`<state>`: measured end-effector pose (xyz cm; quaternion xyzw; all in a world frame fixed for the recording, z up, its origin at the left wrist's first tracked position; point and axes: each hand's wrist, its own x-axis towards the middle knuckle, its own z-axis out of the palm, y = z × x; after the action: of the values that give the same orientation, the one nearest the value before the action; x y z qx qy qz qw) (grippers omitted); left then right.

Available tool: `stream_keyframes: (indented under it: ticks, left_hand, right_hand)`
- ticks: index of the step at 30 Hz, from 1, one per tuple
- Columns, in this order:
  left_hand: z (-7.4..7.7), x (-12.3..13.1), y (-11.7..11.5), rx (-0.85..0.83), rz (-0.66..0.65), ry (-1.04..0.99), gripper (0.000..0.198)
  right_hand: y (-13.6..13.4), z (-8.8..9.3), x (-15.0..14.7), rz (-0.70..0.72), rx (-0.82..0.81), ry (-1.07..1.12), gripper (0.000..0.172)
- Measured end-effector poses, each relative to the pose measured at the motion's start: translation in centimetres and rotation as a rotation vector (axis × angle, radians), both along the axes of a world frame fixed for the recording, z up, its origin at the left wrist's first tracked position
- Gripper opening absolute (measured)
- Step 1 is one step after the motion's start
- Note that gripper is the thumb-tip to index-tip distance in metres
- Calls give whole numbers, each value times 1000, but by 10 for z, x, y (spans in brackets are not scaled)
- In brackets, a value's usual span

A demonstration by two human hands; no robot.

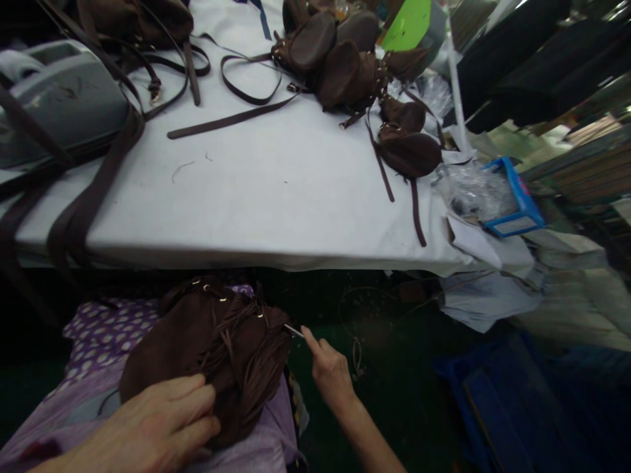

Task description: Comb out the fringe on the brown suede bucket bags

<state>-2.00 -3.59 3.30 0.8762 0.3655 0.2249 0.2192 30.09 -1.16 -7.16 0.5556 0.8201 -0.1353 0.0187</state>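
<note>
A dark brown fringed handbag (172, 335) lies across my lap, with gold-coloured rings near its top. My left hand (172, 414) is closed at the bag's lower edge, its fingers curled against the brown material. To the right of the bag, my right hand (330, 371) is closed around a thin metal tool (294, 331), with the index finger stretched along it. The tool's tip reaches the fringe at the bag's right side. Most of the tool is hidden in the hand, so its exact kind does not show.
A white-covered table (276, 197) stands in front of me. Several brown bags (345, 75) lie at its far side. At the left is a grey plastic holder (64, 98) with brown straps (108, 177) hanging over the edge. A blue box (517, 197) sits at the right end.
</note>
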Motion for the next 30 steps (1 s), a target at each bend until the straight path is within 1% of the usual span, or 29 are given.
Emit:
stream_keyframes:
  ticks: [1, 3, 5, 7, 8, 9, 10, 11, 13, 15, 17, 18, 19, 20, 22, 23, 24, 25, 26, 27, 29, 30]
  left_hand:
    - [-2, -1, -1, -20, 7, -5, 33]
    - [-5, -2, -3, -51, 19, -17, 25]
    - [-7, -3, -4, -82, -9, 17, 17]
    - [-6, -3, -3, -102, -59, 47, 17]
    - [-4, -1, -2, -102, -71, 48, 21]
    - [-3, 0, -1, -97, -69, 39, 25]
    - [-1, 1, -1, -87, -53, 20, 31]
    - [1, 3, 0, -76, -35, 2, 35]
    - [1, 3, -2, -60, -7, -25, 41]
    - [-2, 2, -5, -25, 26, -53, 44]
    - [-5, -2, -9, 11, 68, -63, 44]
    - [-6, -3, -10, 16, 86, -57, 43]
    - [-7, -4, -10, 9, 82, -43, 41]
    - [-6, -5, -10, -9, 65, -25, 39]
    - [-4, -5, -7, -30, 11, -3, 33]
    - [-3, -4, -6, -31, -13, 3, 30]
    - [-2, -3, -6, -30, -24, 9, 28]
    - [-2, -3, -6, -24, -10, 11, 28]
    - [-2, -3, -7, -11, 10, 7, 31]
    - [-4, -3, -8, 2, 27, 4, 34]
    - [-6, -5, -10, 29, 53, -6, 40]
    - [-7, -6, -10, 35, 54, -12, 42]
  right_hand:
    - [-1, 3, 0, -8, 4, 73, 60]
    - [-8, 13, -3, 19, -6, 295, 52]
    - [-16, 25, -11, 103, -27, 485, 49]
    - [-22, 33, -23, 245, -44, 511, 50]
    - [-22, 34, -28, 305, -44, 467, 51]
    - [-21, 33, -33, 332, -39, 394, 53]
    - [-17, 30, -36, 319, -33, 301, 56]
    - [-12, 25, -37, 268, -27, 194, 59]
    - [2, 15, -30, 92, -32, -48, 66]
    - [17, 7, -14, -101, -77, -280, 69]
    - [26, 6, 2, -257, -97, -389, 66]
    - [28, 8, 6, -303, -83, -375, 62]
    - [28, 11, 7, -315, -56, -320, 59]
    - [27, 14, 5, -293, -28, -242, 56]
    - [21, 18, -9, -147, -16, -99, 55]
    - [19, 17, -18, -61, -39, -72, 57]
    - [18, 14, -25, -7, -81, -91, 60]
    - [17, 10, -29, 3, -133, -149, 62]
    - [18, 6, -29, -26, -187, -228, 64]
    - [19, 1, -25, -84, -234, -310, 64]
    - [22, -6, -7, -207, -296, -434, 60]
    - [22, -7, 3, -248, -304, -456, 57]
